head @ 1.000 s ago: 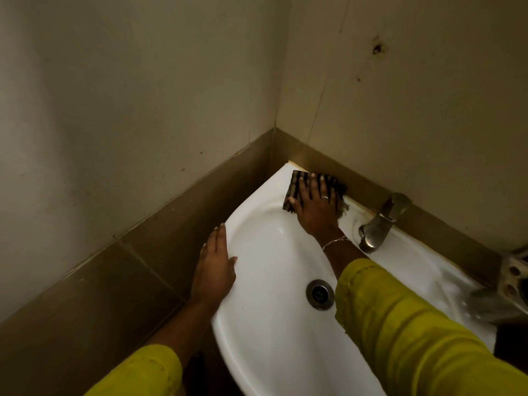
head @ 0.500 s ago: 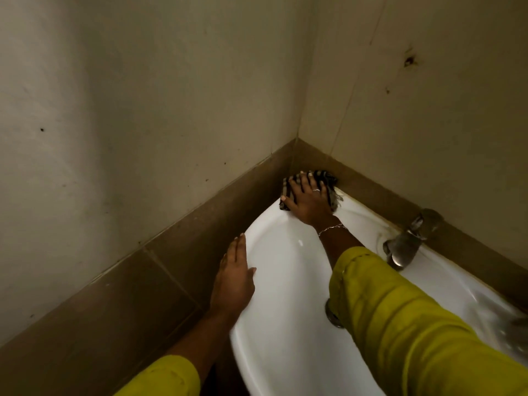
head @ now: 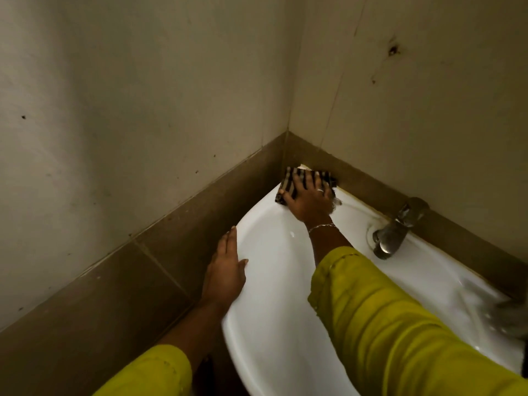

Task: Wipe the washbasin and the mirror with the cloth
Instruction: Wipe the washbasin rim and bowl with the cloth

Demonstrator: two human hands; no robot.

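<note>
Two hands are on the washbasin (head: 257, 324), and only one is doing the wiping. The right hand (head: 307, 200) holds the folded striped cloth (head: 286, 178) down on the basin's back corner, where the rim meets the brown tile band (head: 171, 238) of both walls. Its fingers (head: 304, 181) are spread wide and lie nearly straight across the cloth. They press it flat rather than curl round it, and the thumb reaches out along the cloth's near edge. The left hand (head: 225, 270) rests on the left rim with fingers (head: 230, 241) straight and close together and the thumb out over the bowl. It holds nothing and seems only to steady the body. The step in hand looks like cleaning the rim's corner seam. To do it well, the palm should stay low so the cloth's edge runs right into the joint with the tiles. The stroke should then travel along the back edge toward the tap (head: 394, 232) in overlapping passes before dropping into the bowl. Even pressure should stop the fold from bunching up. No mirror is in view, so that part of the job probably still lies ahead.
</note>
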